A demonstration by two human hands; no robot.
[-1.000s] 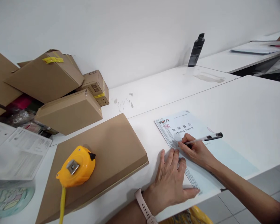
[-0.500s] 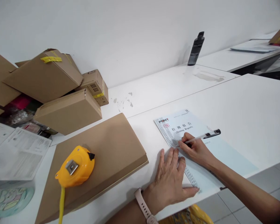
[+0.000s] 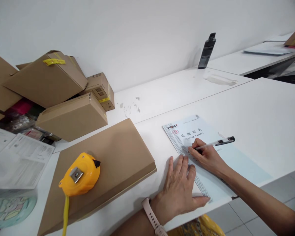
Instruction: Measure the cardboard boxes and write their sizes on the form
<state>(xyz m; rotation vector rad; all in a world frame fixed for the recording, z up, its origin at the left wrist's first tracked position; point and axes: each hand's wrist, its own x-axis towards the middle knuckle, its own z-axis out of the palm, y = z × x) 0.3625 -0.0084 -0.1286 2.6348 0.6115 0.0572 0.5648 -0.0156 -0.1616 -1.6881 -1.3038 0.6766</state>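
Observation:
A pale blue printed report sheet lies on the white table near its front edge. My right hand grips a pen with its tip on the sheet's left part, beside a strip of small print. My left hand lies flat with fingers spread, pressing the sheet's lower left edge; a light watch strap circles that wrist. A flat brown cardboard box sits to the left of my hands, and a yellow tape measure rests on it.
Several cardboard boxes are piled at the back left against the wall. Printed leaflets lie at the far left. A dark bottle stands at the back by the wall. Another table with papers is at the right.
The pen and my right hand shifted very slightly over the sheet. My left hand stayed flat in place.

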